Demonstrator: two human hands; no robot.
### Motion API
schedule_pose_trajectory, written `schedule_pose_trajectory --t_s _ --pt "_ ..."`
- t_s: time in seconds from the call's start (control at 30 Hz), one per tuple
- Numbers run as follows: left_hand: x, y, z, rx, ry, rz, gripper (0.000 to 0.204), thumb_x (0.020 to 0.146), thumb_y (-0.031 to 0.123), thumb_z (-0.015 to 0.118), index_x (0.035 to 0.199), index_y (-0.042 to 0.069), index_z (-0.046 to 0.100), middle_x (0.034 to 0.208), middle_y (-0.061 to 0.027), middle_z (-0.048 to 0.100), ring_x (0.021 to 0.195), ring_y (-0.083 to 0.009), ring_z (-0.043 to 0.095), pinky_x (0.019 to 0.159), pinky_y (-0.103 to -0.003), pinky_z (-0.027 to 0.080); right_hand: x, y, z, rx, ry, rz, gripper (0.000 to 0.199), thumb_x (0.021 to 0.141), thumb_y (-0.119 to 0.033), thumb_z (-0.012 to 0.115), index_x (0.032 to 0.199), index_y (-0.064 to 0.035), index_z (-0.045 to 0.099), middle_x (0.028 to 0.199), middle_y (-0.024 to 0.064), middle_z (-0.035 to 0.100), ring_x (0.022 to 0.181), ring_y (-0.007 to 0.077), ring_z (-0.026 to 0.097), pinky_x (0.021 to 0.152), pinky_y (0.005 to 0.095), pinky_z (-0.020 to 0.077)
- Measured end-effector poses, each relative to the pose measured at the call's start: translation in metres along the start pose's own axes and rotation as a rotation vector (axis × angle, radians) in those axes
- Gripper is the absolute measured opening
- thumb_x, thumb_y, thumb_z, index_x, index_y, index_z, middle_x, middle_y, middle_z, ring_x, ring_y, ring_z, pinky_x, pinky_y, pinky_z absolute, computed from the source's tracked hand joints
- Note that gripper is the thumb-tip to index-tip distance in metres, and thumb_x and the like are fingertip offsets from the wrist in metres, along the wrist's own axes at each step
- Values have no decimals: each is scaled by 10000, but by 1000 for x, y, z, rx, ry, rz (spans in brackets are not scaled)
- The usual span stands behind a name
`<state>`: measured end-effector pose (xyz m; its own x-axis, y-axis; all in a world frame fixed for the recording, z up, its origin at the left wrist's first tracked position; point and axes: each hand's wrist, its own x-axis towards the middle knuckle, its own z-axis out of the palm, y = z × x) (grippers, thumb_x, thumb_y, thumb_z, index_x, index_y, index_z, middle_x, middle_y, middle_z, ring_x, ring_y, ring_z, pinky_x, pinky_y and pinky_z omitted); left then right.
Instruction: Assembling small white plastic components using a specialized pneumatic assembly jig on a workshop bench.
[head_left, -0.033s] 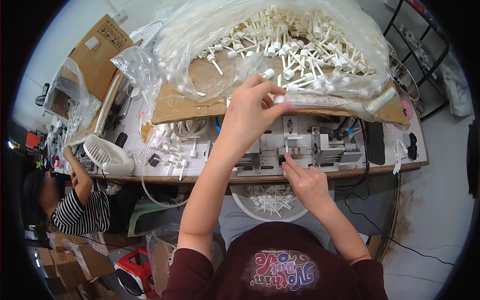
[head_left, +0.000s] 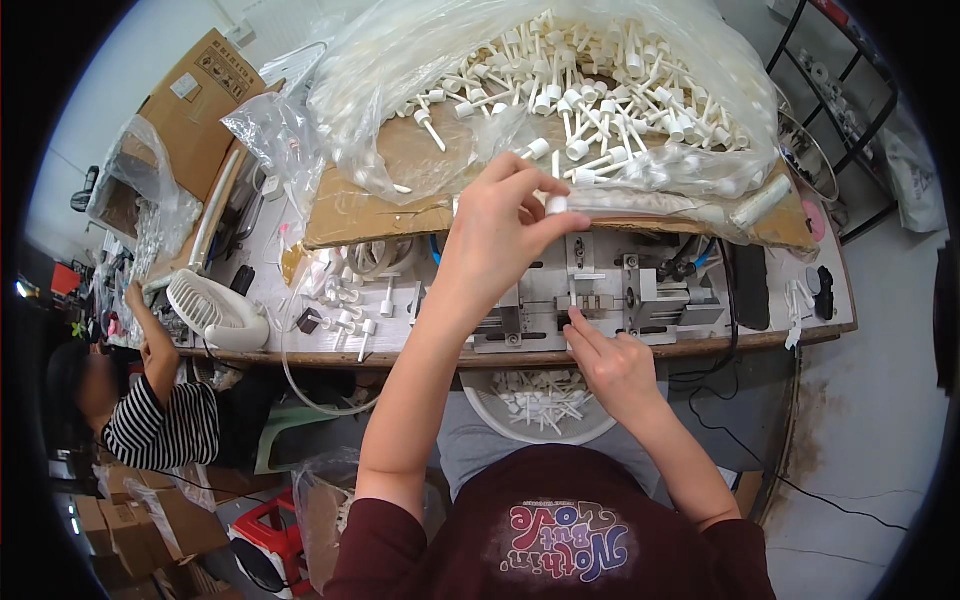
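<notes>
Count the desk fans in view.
1. A small white desk fan lies on the workbench at its left end, well left of the left hand holding a white plastic part. Clutter and bags could hide others.

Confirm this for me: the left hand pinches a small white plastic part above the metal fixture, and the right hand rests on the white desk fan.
Not quite. In the head view the right hand is at the metal fixture, fingertips touching its front, not on the white desk fan, which stands far off to the left. The left hand does pinch a small white plastic part above the fixture.
</notes>
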<state>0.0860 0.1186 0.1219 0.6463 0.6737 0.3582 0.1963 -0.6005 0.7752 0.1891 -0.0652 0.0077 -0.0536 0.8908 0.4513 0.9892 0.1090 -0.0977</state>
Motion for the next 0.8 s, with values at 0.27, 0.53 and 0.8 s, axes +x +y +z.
schedule_pose_trajectory --t_s 0.27,0.53,0.8 --pt "-63 1 -3 -1 57 199 325 749 -1 791 1068 28 733 1253 -104 638 894 -172 689 752 -294 594 26 10 -28 309 -83 30 222 792 -157 712 995 -70 698 1052 98 712 643 256 663 570 350 524" --pt "-122 -13 31 148 -7 231 334 737 22 789 1065 52 729 1270 -96 634 881 -194 685 730 -322 582 160 100 -87 112 199 83 199 848 -64 673 1043 -59 711 939 103 696 818 254 656 746 355 526" --pt "-138 -37 70 398 -12 348 307 758 71 719 1051 -17 696 1305 -135 631 836 -197 645 723 -323 532 199 112 -69 -283 -534 103 297 698 -14 711 987 -71 683 1028 127 684 1000 307 659 826 415 536"
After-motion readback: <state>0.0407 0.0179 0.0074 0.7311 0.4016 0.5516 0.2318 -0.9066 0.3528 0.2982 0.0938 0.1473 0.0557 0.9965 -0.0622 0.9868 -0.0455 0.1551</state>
